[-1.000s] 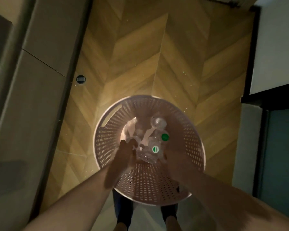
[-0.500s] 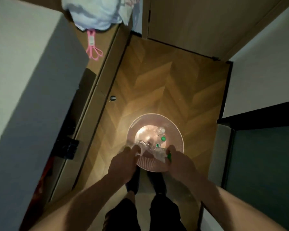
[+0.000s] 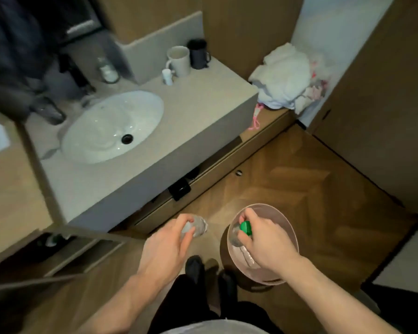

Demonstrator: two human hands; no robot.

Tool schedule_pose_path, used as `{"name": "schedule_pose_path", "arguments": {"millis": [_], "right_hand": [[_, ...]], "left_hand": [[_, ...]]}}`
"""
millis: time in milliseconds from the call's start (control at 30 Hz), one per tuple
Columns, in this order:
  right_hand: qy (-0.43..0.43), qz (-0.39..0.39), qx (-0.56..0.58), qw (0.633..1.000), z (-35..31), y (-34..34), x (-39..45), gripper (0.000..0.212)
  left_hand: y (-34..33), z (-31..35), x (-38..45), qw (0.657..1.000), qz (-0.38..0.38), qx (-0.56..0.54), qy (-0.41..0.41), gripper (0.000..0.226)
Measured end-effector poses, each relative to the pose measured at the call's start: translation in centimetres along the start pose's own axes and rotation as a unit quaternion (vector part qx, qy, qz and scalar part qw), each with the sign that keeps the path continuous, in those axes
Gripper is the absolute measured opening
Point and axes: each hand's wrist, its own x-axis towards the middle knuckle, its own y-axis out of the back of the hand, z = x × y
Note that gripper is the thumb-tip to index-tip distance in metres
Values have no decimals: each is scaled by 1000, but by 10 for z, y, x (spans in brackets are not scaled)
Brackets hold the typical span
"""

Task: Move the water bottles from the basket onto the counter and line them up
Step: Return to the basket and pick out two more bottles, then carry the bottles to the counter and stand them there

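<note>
Left hand (image 3: pixel 165 245): fingers curled round a clear plastic water bottle (image 3: pixel 195 227), held over the wood floor, left of the round pink plastic basket (image 3: pixel 290 227). Right hand (image 3: pixel 263 239): grips a second clear bottle with a green screw cap (image 3: pixel 246 228), directly above the basket opening (bottle body largely hidden by fingers). Further contents under the right hand are blurred. Up and left of both hands: grey stone counter (image 3: pixel 203 109) with white oval sink (image 3: pixel 111 126); white mug (image 3: pixel 179 61) and dark mug (image 3: pixel 199 54) at its far end.
</note>
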Motion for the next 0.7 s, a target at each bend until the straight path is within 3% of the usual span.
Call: {"name": "schedule_pose_path", "arguments": {"millis": [167, 333, 500, 700], "right_hand": [[144, -26, -66, 987, -82, 11, 8, 22], [274, -35, -145, 950, -189, -9, 3, 20], [370, -71, -176, 910, -304, -63, -27, 20], [446, -117, -168, 871, -430, -146, -86, 16]], "left_hand": [[47, -28, -70, 989, 107, -12, 106, 21], [89, -66, -150, 960, 196, -15, 202, 17], [123, -118, -248, 926, 277, -13, 257, 21], [164, -198, -381, 895, 315, 55, 311, 35]]}}
